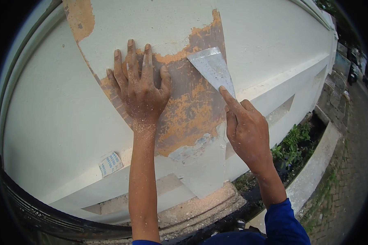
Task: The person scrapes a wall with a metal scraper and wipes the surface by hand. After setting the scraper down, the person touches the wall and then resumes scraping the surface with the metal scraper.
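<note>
Scraper [213, 70] — one, broad metal blade, on the right part of the large stripped patch [186, 112] in the pale wall [265, 45]; whether the blade edge touches is not certain.

Hands — two, well apart. Left hand [145, 92]: fingers spread, laid against the wall across the patch's left part, gripping nothing. Right hand [248, 128]: closed round the scraper's lower end, index finger extended along the blade.

Step in hand, as judged: scraping off pale coating. The next move would call for a low blade angle and firm pressure at the ragged far border, left fingers kept clear.

Count: stripped patches, two main — the large one and a smaller orange one [81, 18] at far left. Printed paper scrap [110, 164], one, near left. Blue sleeves [285, 223], two. Leafy plants [295, 143] at right, number not countable.
</note>
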`<action>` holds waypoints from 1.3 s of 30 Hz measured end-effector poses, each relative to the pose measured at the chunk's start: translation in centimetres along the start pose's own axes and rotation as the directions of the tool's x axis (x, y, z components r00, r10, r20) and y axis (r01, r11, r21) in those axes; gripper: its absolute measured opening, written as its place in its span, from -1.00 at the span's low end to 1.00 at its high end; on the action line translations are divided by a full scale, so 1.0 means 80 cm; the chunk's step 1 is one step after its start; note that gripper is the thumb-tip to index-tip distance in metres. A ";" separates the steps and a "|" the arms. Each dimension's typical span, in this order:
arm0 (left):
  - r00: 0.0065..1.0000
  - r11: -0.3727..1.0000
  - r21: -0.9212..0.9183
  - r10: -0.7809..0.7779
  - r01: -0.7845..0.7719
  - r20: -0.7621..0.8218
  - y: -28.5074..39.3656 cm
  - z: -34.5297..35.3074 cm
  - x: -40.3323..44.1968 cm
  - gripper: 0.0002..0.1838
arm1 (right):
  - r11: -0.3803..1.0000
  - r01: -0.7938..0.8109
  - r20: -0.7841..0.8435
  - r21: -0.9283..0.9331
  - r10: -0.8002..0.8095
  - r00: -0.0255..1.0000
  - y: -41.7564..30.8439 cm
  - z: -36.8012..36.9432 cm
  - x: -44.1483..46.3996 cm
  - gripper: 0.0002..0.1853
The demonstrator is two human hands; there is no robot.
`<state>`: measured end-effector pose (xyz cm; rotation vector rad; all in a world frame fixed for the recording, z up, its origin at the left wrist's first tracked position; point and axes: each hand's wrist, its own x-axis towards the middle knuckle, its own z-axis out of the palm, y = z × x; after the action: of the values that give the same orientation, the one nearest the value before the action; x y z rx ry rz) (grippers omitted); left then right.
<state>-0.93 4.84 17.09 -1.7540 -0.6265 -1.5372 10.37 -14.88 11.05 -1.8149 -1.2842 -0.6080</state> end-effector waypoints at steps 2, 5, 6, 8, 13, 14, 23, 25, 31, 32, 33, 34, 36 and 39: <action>1.000 1.000 0.005 -0.001 0.001 -0.005 -0.002 0.000 0.002 -0.48 | 1.000 0.007 -0.012 0.011 -0.007 1.000 0.001 0.011 0.000 -0.49; 1.000 1.000 -0.008 0.008 -0.008 -0.012 0.000 0.002 0.003 -0.48 | 0.999 0.044 -0.091 0.009 -0.043 0.995 -0.005 0.016 0.016 -0.48; 1.000 1.000 -0.015 0.005 -0.005 -0.015 0.000 0.003 0.003 -0.48 | 0.998 0.065 -0.122 0.001 -0.065 0.990 -0.007 0.014 0.023 -0.48; 1.000 1.000 -0.002 0.002 -0.002 -0.004 0.000 0.001 0.001 -0.48 | 1.000 0.024 -0.047 -0.002 -0.024 0.999 -0.005 0.007 0.010 -0.48; 1.000 1.000 0.022 0.012 -0.012 0.005 0.000 -0.003 0.002 -0.48 | 1.000 0.005 -0.052 -0.002 -0.005 0.999 -0.008 0.010 0.009 -0.48; 1.000 1.000 0.013 0.013 -0.013 0.001 0.000 -0.001 0.002 -0.48 | 1.000 0.022 -0.079 -0.007 -0.022 0.997 -0.009 0.010 0.015 -0.48; 1.000 1.000 -0.013 0.001 -0.001 -0.009 0.000 0.002 0.003 -0.51 | 0.999 -0.047 -0.076 0.010 0.048 0.996 -0.010 0.008 0.014 -0.51; 1.000 1.000 -0.007 -0.007 0.007 -0.005 0.001 0.000 0.002 -0.51 | 0.999 -0.041 -0.055 0.012 0.041 0.998 -0.008 0.007 0.010 -0.51; 1.000 1.000 0.002 0.002 -0.002 -0.012 -0.001 0.002 0.001 -0.49 | 0.999 0.034 -0.134 0.002 -0.034 0.990 -0.008 0.012 0.027 -0.50; 1.000 1.000 0.001 0.002 -0.002 -0.002 0.000 0.001 -0.001 -0.49 | 1.000 0.019 -0.103 0.006 -0.018 0.995 -0.006 0.010 0.019 -0.50; 1.000 1.000 0.000 0.004 -0.004 0.005 -0.001 0.000 0.000 -0.48 | 1.000 0.004 -0.076 0.011 -0.003 0.997 -0.006 0.009 0.014 -0.50; 1.000 1.000 0.000 0.005 -0.005 0.007 -0.002 0.000 0.001 -0.48 | 1.000 -0.005 -0.072 0.011 0.006 0.997 -0.006 0.011 0.012 -0.50; 1.000 1.000 0.000 -0.001 0.001 0.002 -0.002 -0.001 0.001 -0.48 | 1.000 -0.020 -0.067 0.010 0.021 0.998 -0.003 0.016 0.012 -0.50; 1.000 1.000 -0.009 0.008 -0.008 -0.006 -0.002 0.002 0.002 -0.48 | 1.000 0.022 -0.127 0.012 -0.021 0.992 -0.006 0.004 0.023 -0.50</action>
<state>-0.89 5.04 17.30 -1.7560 -0.6095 -1.5419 10.57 -13.56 12.45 -1.7245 -1.2208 -0.7133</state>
